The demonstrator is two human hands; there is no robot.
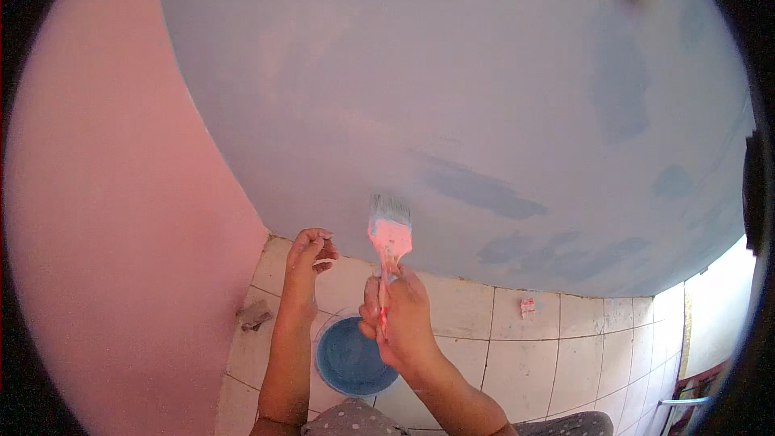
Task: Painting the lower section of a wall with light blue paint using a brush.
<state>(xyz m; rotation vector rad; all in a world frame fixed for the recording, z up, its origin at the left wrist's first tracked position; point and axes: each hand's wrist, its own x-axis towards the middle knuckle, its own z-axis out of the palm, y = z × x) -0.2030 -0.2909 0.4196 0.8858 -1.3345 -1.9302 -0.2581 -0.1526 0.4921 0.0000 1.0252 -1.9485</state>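
Observation:
My right hand is closed around the handle of a flat paintbrush. Pink paint coats the brush's ferrule and streaks its handle, while the bristles are blue-grey. The bristles point up at the lower part of a pale blue-grey wall; whether they touch it I cannot tell. My left hand hangs in the air to the left of the brush, empty, with its fingers loosely bent and apart. Below and between my forearms a round blue basin stands on the floor, partly hidden by my right hand.
A pink wall meets the blue-grey one at a corner on the left. Darker blue patches mark the blue-grey wall. On the white tiled floor lie a small pink-stained scrap and a greyish scrap. My patterned clothing shows at the bottom.

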